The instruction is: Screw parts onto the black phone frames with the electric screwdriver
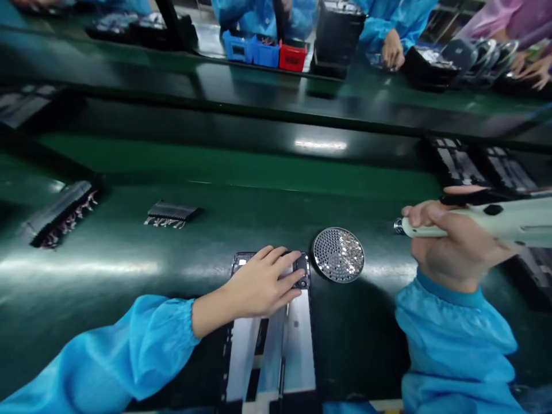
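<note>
My left hand [259, 282] lies over a dark phone housing [302, 270], fingers spread across it and holding it down on a black rack [269, 359] with pale slotted inserts. Most of the housing is hidden under my fingers. My right hand [452, 241] grips a cream electric screwdriver [517, 221], its metal tip pointing left, a short way above the belt. Between my hands sits a round perforated metal dish [338, 255] holding many small silvery screws.
Two black strip parts with pale leads [172, 211] lie on the green belt [129, 172] at left. Black trays [474, 164] stand at right. Beyond the belt, blue-sleeved co-workers handle parts near blue bins [250, 49] and a red bin [293, 56].
</note>
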A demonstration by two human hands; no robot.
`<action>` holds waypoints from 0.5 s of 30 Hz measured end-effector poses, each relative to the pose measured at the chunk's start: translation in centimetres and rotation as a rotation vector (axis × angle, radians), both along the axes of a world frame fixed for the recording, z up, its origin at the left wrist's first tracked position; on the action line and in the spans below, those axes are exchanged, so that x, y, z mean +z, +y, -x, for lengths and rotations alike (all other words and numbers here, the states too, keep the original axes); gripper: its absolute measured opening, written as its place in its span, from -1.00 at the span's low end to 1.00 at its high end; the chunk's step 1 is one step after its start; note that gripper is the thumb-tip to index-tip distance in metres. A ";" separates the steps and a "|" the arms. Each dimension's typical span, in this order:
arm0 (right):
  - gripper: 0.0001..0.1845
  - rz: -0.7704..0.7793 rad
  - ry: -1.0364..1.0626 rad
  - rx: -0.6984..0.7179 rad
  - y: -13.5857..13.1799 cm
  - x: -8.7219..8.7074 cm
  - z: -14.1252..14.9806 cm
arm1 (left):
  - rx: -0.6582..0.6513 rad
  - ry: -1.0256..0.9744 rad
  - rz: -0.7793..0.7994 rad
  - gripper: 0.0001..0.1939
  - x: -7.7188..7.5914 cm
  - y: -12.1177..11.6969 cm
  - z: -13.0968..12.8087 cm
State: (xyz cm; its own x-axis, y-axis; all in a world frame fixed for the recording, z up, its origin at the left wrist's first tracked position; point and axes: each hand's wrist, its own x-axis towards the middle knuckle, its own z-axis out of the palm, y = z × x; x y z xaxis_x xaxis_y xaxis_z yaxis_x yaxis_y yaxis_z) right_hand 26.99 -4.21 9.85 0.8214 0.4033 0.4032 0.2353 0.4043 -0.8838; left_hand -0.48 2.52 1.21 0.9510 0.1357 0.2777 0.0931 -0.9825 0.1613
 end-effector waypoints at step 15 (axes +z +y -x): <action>-0.87 -0.191 -0.148 0.018 -0.2 -0.2 -1.2 | -0.063 -0.002 -0.021 -0.67 0.1 0.6 0.4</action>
